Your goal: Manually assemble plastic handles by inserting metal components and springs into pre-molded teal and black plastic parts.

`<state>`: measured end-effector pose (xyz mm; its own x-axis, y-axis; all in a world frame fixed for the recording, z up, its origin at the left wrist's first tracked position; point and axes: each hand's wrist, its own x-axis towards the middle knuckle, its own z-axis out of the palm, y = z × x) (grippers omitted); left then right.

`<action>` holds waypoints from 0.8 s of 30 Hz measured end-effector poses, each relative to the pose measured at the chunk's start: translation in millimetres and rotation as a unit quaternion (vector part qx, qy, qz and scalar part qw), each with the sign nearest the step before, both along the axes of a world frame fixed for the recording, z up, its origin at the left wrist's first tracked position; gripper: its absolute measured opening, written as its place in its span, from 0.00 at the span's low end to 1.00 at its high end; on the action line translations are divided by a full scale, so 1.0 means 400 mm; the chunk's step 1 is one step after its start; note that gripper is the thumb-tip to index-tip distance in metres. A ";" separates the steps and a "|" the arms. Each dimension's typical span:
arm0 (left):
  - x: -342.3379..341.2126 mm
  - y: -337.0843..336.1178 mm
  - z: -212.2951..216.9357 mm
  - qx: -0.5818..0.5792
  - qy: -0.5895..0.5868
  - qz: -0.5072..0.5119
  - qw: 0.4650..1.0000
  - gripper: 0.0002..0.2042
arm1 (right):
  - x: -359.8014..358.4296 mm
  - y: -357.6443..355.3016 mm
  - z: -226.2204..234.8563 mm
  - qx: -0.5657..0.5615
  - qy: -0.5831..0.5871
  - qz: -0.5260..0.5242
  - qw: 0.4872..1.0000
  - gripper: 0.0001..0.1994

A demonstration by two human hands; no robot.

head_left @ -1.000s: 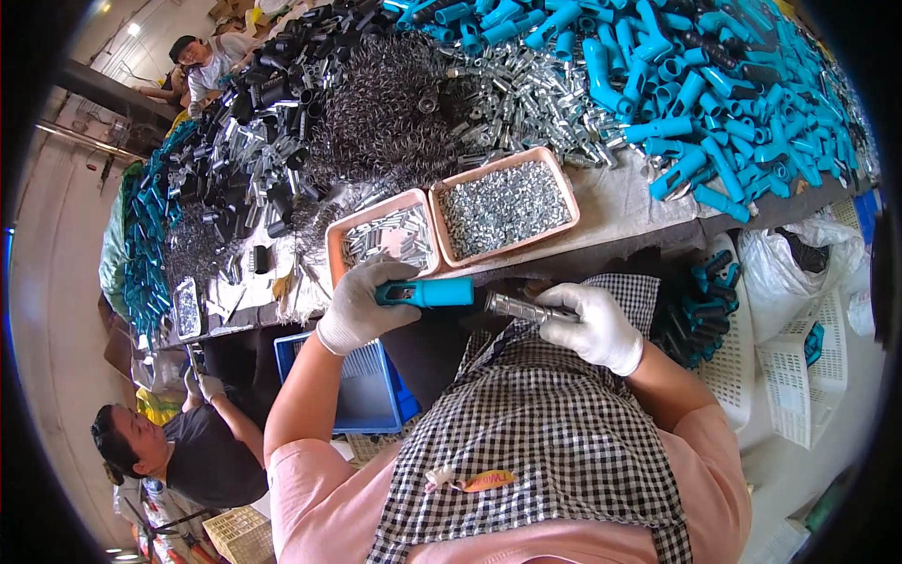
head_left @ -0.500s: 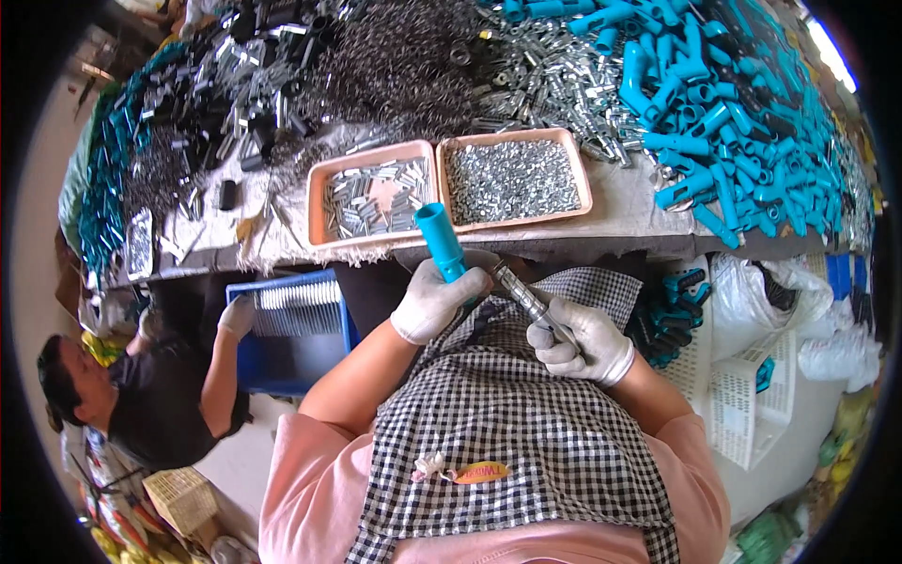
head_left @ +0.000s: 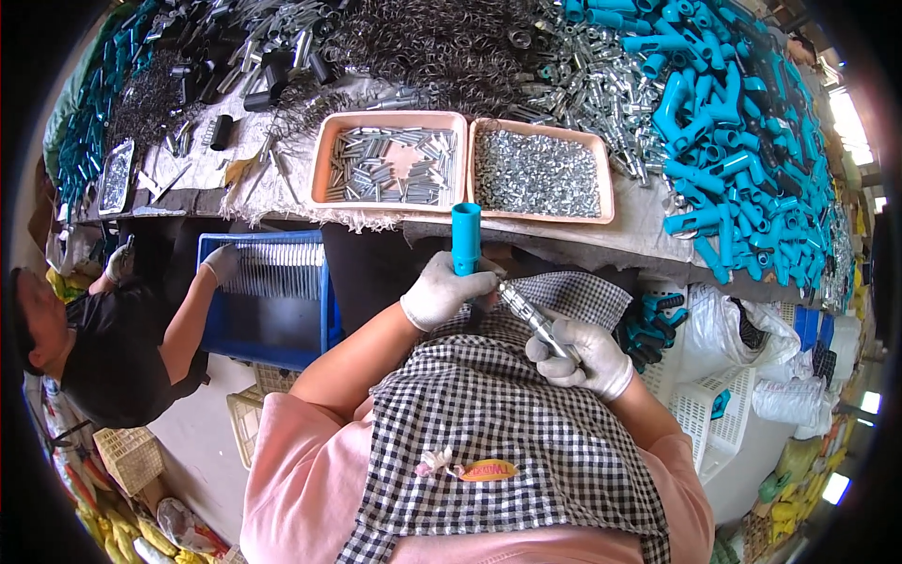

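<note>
Left hand (head_left: 440,293), in a white work glove, sits at frame centre with its fingers closed around the lower end of a teal plastic tube (head_left: 465,239). The tube stands upright, its open end toward the top of the frame, in front of the worktop (head_left: 648,235) edge

Right hand (head_left: 583,355), also gloved, lies right of centre and slightly lower. Its fingers are closed around a slim metal rod (head_left: 528,312), which runs diagonally up-left until its tip meets the base of the tube at the left hand

Both hands are held above a black-and-white checked apron (head_left: 507,423) in the lower centre

On the worktop, upper centre, two pink trays sit side by side and touching: the left tray (head_left: 324,160) carries small metal pins, the right tray (head_left: 606,179) carries small silvery fasteners. Behind them lie heaps of wire springs (head_left: 423,38). A large pile of teal plastic fittings (head_left: 742,122) fills the upper right

At lower left another person (head_left: 103,348) in a dark top reaches a gloved hand to a blue crate (head_left: 272,320). White baskets (head_left: 723,414) stand at the right edge
</note>
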<state>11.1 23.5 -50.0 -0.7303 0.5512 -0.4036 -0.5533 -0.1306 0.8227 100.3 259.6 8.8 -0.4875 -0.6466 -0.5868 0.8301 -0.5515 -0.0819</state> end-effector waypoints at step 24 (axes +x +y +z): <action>-0.036 -0.055 0.071 -0.068 0.068 -0.037 0.995 0.08 | -0.026 -0.027 -0.024 -0.078 0.086 0.045 0.992 0.34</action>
